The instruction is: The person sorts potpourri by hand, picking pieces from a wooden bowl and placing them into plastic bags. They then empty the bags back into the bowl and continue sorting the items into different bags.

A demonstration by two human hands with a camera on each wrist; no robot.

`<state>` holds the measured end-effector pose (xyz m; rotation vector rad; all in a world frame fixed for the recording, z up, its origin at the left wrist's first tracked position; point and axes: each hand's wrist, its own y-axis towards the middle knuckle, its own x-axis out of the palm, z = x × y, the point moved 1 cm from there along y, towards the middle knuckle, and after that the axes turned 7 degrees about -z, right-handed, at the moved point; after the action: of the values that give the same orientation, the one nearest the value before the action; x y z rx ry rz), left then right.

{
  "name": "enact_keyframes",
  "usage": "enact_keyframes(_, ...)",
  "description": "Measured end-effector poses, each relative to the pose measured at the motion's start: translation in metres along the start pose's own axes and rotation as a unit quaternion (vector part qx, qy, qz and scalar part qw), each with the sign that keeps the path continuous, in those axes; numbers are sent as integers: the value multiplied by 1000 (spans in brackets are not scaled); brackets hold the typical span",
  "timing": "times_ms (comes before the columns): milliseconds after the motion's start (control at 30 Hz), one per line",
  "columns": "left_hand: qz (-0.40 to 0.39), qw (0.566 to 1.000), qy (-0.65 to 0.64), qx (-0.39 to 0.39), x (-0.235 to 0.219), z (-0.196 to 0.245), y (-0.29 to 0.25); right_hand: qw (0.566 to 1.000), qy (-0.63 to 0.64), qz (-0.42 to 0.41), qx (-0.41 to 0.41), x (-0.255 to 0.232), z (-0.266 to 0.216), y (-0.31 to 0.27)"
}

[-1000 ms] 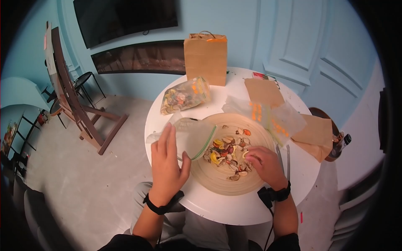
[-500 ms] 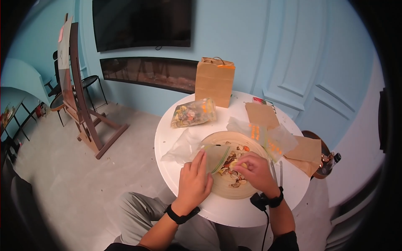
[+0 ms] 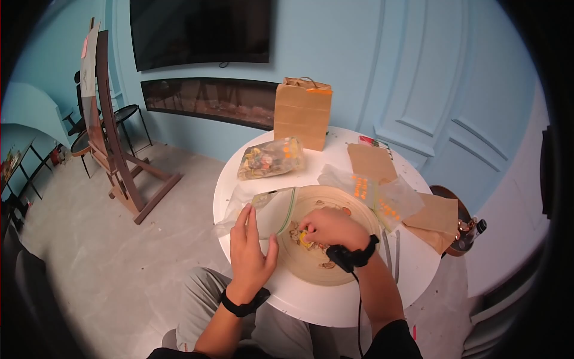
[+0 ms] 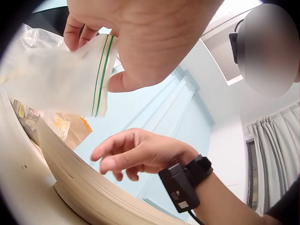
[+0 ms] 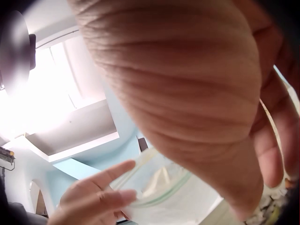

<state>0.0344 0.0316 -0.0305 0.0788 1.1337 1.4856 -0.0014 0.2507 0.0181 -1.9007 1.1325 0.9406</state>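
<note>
My left hand holds the clear zip bag by its edge, left of the round bowl. In the left wrist view the bag lies between thumb and fingers, with green zip lines at its mouth. Over the bowl is my right hand, its fingertips beside a yellow piece among dried pieces. Its fingers look loosely bent, with nothing seen between them in the left wrist view. Dried pieces show under them in the right wrist view.
A filled clear bag and a brown paper bag stand at the back of the white table. Flat plastic bags, brown paper and long metal tools lie to the right.
Pinched fingers of my right hand have loosened and moved left and lower over the bowl. My left hand has shifted left with the zip bag, away from the bowl's middle.
</note>
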Motion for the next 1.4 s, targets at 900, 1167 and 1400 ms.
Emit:
enact_keyframes(900,-55,998,-2,41,6,16,-13,950,271,112,-106,-9,-21,-12)
enact_keyframes(1167,-13,1000,-18,1,-14,3,-13,988,-3,157,-2,-11,17,6)
enact_keyframes(1400,-8,997,-77,-22,-21,-6,-21,994,-103,23,19,17,45,40)
